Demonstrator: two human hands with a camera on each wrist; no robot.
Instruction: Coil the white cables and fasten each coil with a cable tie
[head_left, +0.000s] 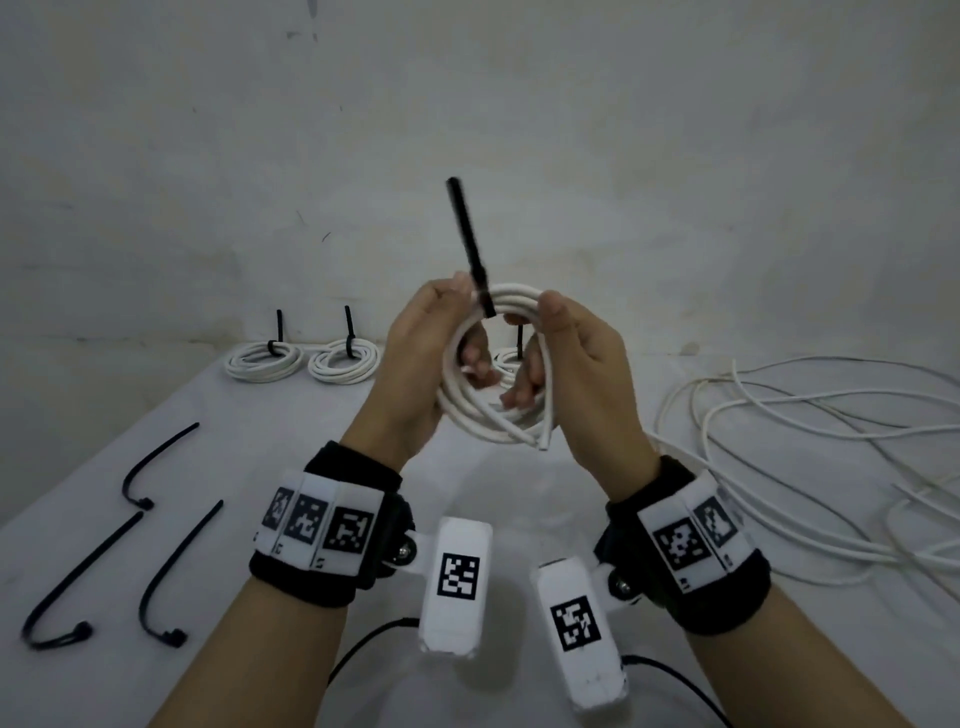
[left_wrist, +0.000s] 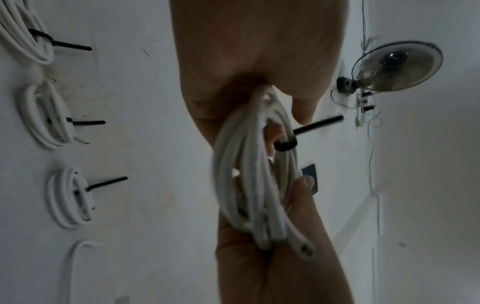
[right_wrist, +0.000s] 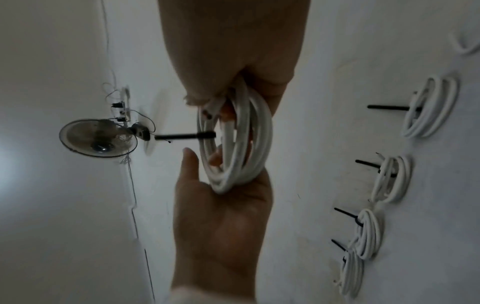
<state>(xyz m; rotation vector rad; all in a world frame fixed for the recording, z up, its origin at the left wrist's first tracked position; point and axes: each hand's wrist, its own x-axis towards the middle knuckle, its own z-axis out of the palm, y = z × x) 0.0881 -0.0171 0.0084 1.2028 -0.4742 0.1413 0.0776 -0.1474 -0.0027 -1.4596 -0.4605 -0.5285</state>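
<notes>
Both hands hold a white cable coil up above the table. A black cable tie wraps the top of the coil, and its tail sticks up and to the left. My left hand grips the coil's left side, fingers curled through the loop and thumb by the tie. My right hand grips the right side, with the thumb on top next to the tie. In the left wrist view the coil hangs between both hands with the tie pointing right. The right wrist view shows the coil and the tie.
Tied coils lie at the back of the white table, and another coil sits behind the hands. Three loose black ties lie at left. Loose white cables sprawl at right.
</notes>
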